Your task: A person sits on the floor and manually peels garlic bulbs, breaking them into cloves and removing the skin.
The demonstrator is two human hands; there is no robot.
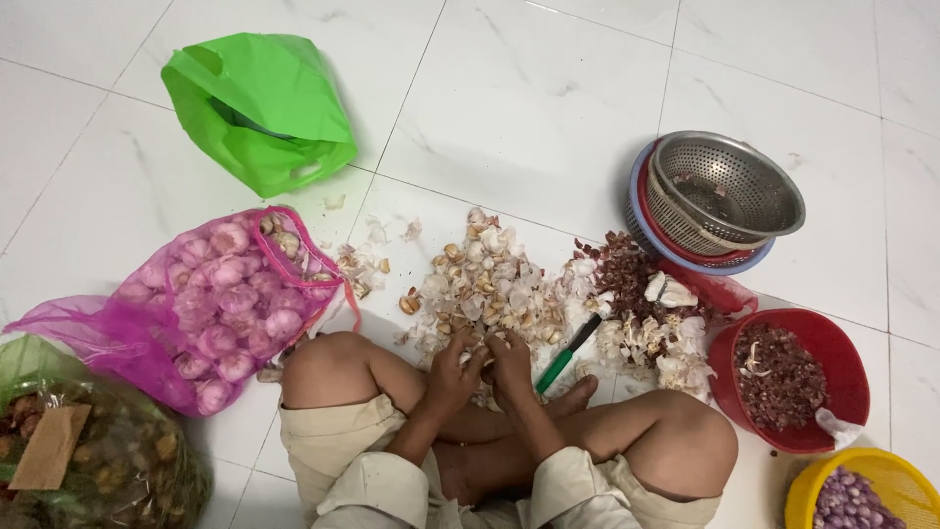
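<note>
Left hand (453, 370) and right hand (510, 364) meet, apparently pinching one pale garlic clove (487, 342); loose white garlic pile (487, 286) lies directly ahead, touching both equally.

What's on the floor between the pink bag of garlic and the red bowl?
In the head view, a pile of garlic cloves and skins, a green-handled knife and reddish shallot peels.

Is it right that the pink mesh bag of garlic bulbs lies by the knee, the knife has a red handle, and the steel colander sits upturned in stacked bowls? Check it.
Not quite: the knife has a green handle, not red, as the head view shows. The rest stands: the pink mesh bag of garlic bulbs lies by the knee, and the steel colander sits in stacked bowls.
</note>
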